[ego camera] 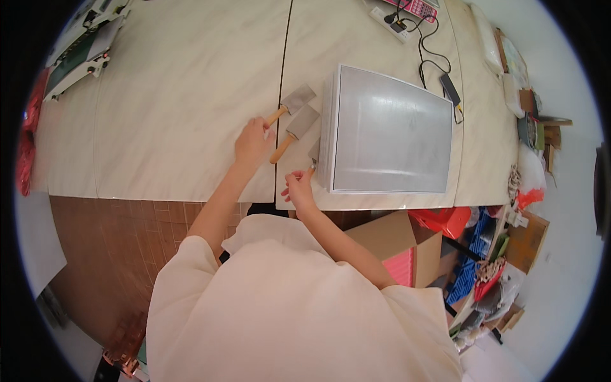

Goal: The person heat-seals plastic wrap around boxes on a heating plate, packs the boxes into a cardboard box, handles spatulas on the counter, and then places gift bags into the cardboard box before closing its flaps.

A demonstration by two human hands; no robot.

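Note:
My left hand (pixel 255 142) grips the wooden handle of the upper scraper (pixel 298 98), whose flat metal blade points up and right. Just below it, a second scraper (pixel 303 122) with a wooden handle lies on the table, nearly parallel. My right hand (pixel 299 190), near the table's front edge, holds the wooden handle of a third scraper (pixel 313 152). Part of that blade is hidden beside a large light-grey box or panel stack (pixel 394 131) with a smooth metallic-looking top. The fingers partly cover both held handles.
A power strip (pixel 389 24) with black cables and an adapter (pixel 450 89) lies behind and right of the box. A machine (pixel 86 52) stands at the far left. An open cardboard box (pixel 386 234) is below the table's front edge. Table seams run front to back.

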